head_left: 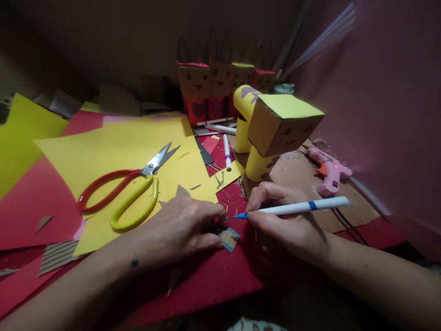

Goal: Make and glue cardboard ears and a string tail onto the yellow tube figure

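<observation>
My left hand (196,225) pinches a small cardboard piece (230,239) with blue-coloured edges, low over the red tabletop; part of the piece is hidden under the fingers. In my right hand (287,218) is a white marker (292,208) with a blue band, its blue tip pointing left at a spot just above the piece, apart from it. Right behind my hands stands an animal figure with a yellow paper-covered body (244,135) with purple patches and a cardboard box head (275,131) topped in yellow-green. Red-and-yellow-handled scissors (136,184) lie open to the left.
Yellow paper sheets (127,138) and red paper (31,216) cover the left side. A pink glue gun (329,172) rests on cardboard at right. Several box-headed figures (196,82) stand at the back. Another marker (227,151) lies among scraps in the middle.
</observation>
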Demonstrator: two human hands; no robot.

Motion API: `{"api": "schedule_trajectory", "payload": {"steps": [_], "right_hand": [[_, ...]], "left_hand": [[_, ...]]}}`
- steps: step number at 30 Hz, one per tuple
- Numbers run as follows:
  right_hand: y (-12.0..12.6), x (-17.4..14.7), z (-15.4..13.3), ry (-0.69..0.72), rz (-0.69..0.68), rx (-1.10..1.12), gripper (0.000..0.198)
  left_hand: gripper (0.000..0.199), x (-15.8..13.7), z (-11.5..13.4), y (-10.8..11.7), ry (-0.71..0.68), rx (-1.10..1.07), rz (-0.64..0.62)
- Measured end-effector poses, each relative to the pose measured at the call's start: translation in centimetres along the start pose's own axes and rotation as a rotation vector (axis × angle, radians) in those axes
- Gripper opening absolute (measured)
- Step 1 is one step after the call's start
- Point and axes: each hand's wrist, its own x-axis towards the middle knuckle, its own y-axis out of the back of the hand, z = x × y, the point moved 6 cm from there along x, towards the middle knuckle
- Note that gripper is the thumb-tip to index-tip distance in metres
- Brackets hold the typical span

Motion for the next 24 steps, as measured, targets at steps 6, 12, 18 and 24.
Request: {"api": "schedule_trajectory", "payload": {"steps": [6,12,18,24], "right_hand": [[0.3,-0.3,0.1,-0.024,0.009,0.014,0.013],[0.9,-0.4,0.5,0.000,0.023,0.082,0.012],[2.4,-0.2,-0.9,0.182,0.144,0.033,0.011],[4.7,-1.1,-3.8,0.486,0.388,0.100,0.013]], "left_hand": [[0.008,-0.2,0.6,-0.4,-0.059,0.061,0.031],[0.011,-0.3,0.4,0.4,-0.064,0.066,0.095],[0.021,0.2,0.3,1.8,-0.043,0.105,0.134],[0.017,3.2,3.3,2.1,-0.095,0.155,0.092]]}}
